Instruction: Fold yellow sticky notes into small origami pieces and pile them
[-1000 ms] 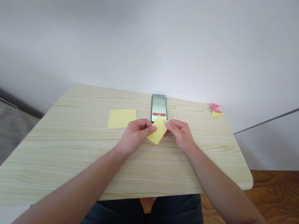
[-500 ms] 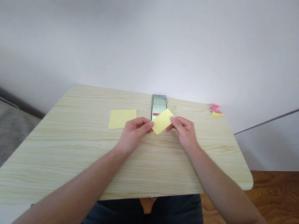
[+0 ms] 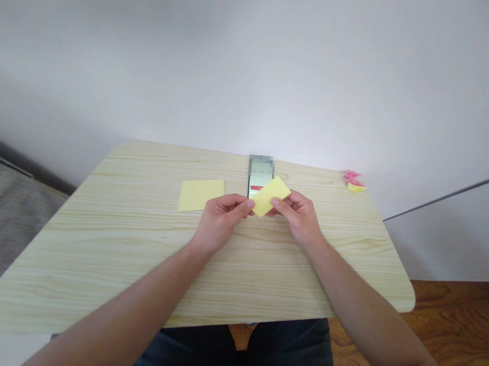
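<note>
Since half a second earlier, the thumb of the right hand (image 3: 303,216) had slid inward from the corner of the yellow paper (image 3: 270,194). That paper was at five o'clock from the phone (image 3: 260,181) and three o'clock from the flat sheet (image 3: 200,194) on the table (image 3: 219,282), fingers of the right hand and left hand (image 3: 218,220) clamped on it. Repositioning it appeared to be the step in hand; the next move seemed to call for a steady left pinch.

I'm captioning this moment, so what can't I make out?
All in the head view:
Phone, upper screen: pixelated; lower end: behind the held yellow paper.
Part of the right hand: behind that paper.
Near-right corner of the yellow sheet: behind the left hand.
Pink-and-yellow object: too small to identify.
</note>
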`<move>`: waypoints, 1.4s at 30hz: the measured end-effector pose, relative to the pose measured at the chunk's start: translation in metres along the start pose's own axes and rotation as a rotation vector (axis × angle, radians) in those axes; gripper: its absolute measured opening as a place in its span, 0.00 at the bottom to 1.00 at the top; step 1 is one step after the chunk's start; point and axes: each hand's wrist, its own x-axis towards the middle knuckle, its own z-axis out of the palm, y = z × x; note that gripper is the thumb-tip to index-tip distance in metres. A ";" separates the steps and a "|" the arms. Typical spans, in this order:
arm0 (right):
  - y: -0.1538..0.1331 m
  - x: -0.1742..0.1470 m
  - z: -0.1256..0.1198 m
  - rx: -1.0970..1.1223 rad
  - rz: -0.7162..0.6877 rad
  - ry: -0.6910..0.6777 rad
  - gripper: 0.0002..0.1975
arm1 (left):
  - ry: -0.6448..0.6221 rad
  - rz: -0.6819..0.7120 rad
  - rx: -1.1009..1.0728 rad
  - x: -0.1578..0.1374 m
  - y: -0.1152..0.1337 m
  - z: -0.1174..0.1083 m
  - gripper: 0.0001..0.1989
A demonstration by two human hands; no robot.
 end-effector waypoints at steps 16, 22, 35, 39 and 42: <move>-0.001 -0.010 0.004 -0.039 -0.136 -0.095 0.23 | 0.066 -0.090 -0.223 0.002 -0.003 0.001 0.11; -0.007 -0.014 0.005 -0.407 -0.405 -0.129 0.13 | 0.057 -0.140 -0.379 0.004 -0.007 0.000 0.10; -0.009 -0.015 0.005 -0.207 -0.191 -0.150 0.08 | -0.053 -0.077 -0.222 0.000 -0.002 0.002 0.09; -0.009 -0.013 0.006 -0.167 -0.158 -0.105 0.09 | -0.081 -0.078 -0.182 -0.003 0.003 0.004 0.10; -0.007 -0.013 0.006 -0.176 -0.112 -0.055 0.11 | -0.083 -0.085 -0.153 -0.005 0.007 0.006 0.10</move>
